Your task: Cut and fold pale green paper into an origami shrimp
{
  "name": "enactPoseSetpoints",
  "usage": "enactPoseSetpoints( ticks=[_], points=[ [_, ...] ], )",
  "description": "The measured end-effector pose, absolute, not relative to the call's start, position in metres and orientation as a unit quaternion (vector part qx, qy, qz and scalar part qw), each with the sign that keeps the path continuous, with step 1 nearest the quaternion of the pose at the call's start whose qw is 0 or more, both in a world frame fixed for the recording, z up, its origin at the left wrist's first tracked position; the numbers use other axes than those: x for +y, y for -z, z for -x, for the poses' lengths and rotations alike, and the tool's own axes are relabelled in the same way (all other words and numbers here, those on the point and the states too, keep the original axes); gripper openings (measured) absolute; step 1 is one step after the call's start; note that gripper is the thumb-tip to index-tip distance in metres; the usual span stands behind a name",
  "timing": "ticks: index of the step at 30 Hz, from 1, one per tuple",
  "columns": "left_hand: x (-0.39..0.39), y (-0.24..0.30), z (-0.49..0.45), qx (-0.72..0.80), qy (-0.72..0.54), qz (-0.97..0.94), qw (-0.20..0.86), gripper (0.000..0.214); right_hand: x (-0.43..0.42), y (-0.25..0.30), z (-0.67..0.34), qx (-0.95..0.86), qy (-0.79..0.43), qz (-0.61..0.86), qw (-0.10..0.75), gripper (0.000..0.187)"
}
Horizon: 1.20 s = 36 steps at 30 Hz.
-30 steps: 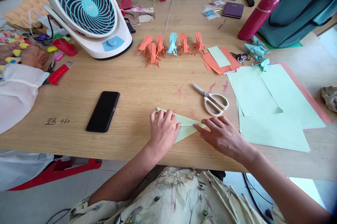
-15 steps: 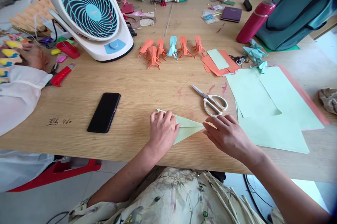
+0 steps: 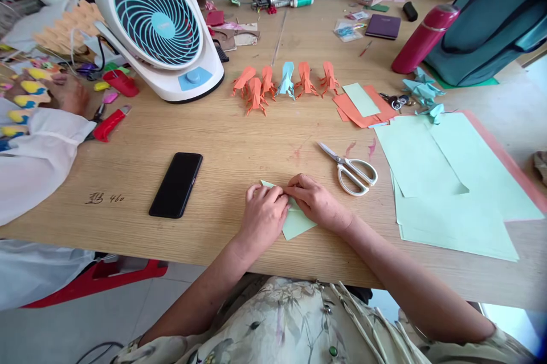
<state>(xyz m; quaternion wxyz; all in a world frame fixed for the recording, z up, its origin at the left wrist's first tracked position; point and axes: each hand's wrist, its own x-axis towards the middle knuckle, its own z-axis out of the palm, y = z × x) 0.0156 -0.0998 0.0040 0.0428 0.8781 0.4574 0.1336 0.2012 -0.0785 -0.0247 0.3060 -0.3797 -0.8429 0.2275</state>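
A light green sheet of folded paper (image 3: 297, 227) lies on the wooden table in front of me, largely covered by both hands. My left hand (image 3: 264, 213) rests on its left part, fingers curled and holding it against the table. Beside it, my right hand (image 3: 318, 203) has its fingers pinched together on the paper's pointed end, which is folded back toward the left fingertips. The exact fold is hidden under the fingers. White-handled scissors (image 3: 351, 171) lie with blades parted just beyond my right hand.
A black phone (image 3: 176, 185) lies at left, green sheets (image 3: 453, 221) at right. Orange folded paper figures (image 3: 304, 78) and a blue one (image 3: 286, 79) stand farther back. A fan (image 3: 160, 28), a red bottle (image 3: 423, 39) and another person's hand (image 3: 70, 93) are around.
My right hand has moved left with the paper's pointed tip, folding it back toward my left hand. My left hand stays on the paper. The view has shifted slightly.
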Motion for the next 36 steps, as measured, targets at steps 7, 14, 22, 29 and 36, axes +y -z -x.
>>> enactPoseSetpoints(
  ticks=[7, 14, 22, 29, 36],
  points=[
    [-0.096, -0.004, 0.01, 0.416, -0.193, -0.883, 0.098, 0.02, -0.074, 0.033, -0.205, -0.851, -0.222, 0.353, 0.32, 0.034],
    [-0.1, -0.004, 0.009, 0.297, -0.145, -0.944, 0.022, 0.031, -0.073, 0.031, -0.206, -0.858, -0.229, 0.336, 0.312, 0.031],
    [-0.089, 0.0, 0.0, 0.221, -0.087, -0.97, -0.055, 0.035, -0.074, 0.031, -0.204, -0.86, -0.221, 0.335, 0.316, 0.025],
    [-0.082, -0.002, 0.007, 0.188, -0.062, -0.978, -0.064, 0.042, -0.074, 0.029, -0.204, -0.86, -0.225, 0.336, 0.312, 0.027],
    [-0.082, -0.005, 0.018, 0.205, -0.05, -0.977, -0.042, 0.039, -0.074, 0.03, -0.206, -0.859, -0.222, 0.335, 0.318, 0.034]
  ],
)
